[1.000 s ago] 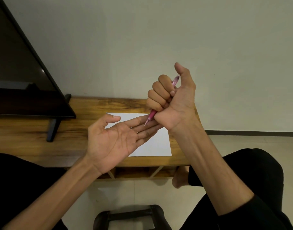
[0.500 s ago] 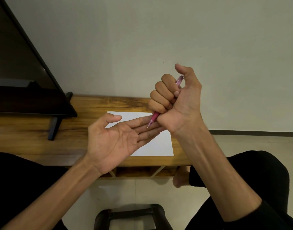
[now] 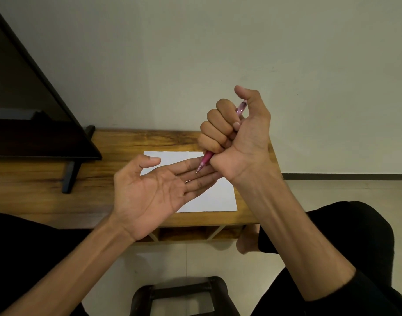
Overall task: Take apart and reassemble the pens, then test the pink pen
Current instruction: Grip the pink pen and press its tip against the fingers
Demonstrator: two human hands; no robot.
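Right hand [image 3: 236, 137] fists pink pen [image 3: 205, 159], tip on left hand [image 3: 154, 192].

"How's the right hand [image 3: 237, 135]?"
"Raised in a fist, gripping something, thumb up."
"The left hand [image 3: 154, 192]?"
"Flat, palm up, fingers straight, reaching under that fist."

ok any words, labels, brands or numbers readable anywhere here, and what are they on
None readable.
Pink pen: no print visible on the parts that show outside the right hand.
Paper: blank where it shows.
Screen: dark, no logo or text visible.
Left hand: open palm, no marks.
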